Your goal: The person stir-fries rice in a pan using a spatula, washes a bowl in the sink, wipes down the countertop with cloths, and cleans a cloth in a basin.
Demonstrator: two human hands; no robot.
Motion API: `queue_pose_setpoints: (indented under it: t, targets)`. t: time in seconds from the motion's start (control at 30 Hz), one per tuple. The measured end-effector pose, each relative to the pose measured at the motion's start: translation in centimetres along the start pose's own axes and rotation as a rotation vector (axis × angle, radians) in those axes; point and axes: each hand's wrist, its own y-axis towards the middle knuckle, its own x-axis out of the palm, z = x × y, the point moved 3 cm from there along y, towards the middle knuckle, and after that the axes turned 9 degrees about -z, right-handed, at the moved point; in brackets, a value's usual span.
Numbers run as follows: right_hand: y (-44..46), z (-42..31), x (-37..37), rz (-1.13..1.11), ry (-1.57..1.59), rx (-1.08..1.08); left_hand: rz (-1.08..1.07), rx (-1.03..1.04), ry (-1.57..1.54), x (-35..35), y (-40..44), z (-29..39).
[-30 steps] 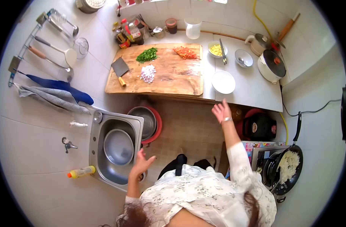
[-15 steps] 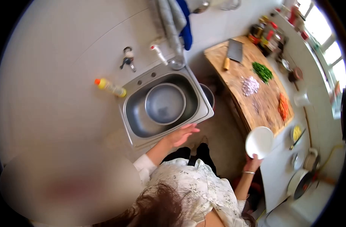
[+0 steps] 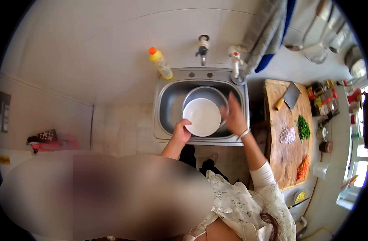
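Observation:
My left hand (image 3: pixel 181 131) grips a white bowl (image 3: pixel 202 117) by the left side of its rim, with the thumb over the edge. The bowl hangs over the steel sink (image 3: pixel 168 110) and hides part of the round metal basin (image 3: pixel 214 93) inside it. To the right of the bowl is my right hand (image 3: pixel 234 116), fingers stretched upward and somewhat blurred, holding nothing. Straight above the sink, a tap (image 3: pixel 202 50) sticks out of the wall.
A yellow bottle (image 3: pixel 161 64) stands at the sink's back left corner, a white tap (image 3: pixel 236 62) at the back right. On the right, a wooden board (image 3: pixel 278 160) carries a cleaver (image 3: pixel 291 95), chopped greens (image 3: pixel 303 128), pale chopped pieces (image 3: pixel 287 135) and orange pieces (image 3: pixel 302 168). Grey cloth (image 3: pixel 266 30) hangs above.
The white bowl has gone from my right hand, beside the board, to my left hand over the sink. My right hand has come across to the sink. The view has turned.

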Motion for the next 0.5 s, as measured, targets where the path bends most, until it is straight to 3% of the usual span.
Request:
queue_pose_setpoints:
  t: [0.07,0.13,0.23,0.33,0.43,0.5]
  targets:
    - [7.2,-6.9,-3.4,0.060,0.238,-0.105,0.033,0.040,0.010,-2.0,2.4,1.8]
    - [12.8,-10.5,-3.0,0.086,-0.064,-0.295,0.074,0.041,0.033,-3.3,4.9,3.3]
    - [17.6,-11.3,0.4,0.037,-0.422,-0.158,0.085,0.060,0.055,-5.9,9.1,5.0]
    - [18.9,-11.6,0.3,-0.038,-0.420,0.022,0.054,0.027,0.060,-6.5,11.9,7.2]
    - [18.7,-10.3,-0.4,0.026,-0.282,-0.113,-0.018,-0.042,0.014,-5.0,14.0,9.1]
    - [18.6,-10.4,-0.7,-0.045,-0.187,-0.078,-0.057,-0.093,0.022,-3.6,14.8,9.7]
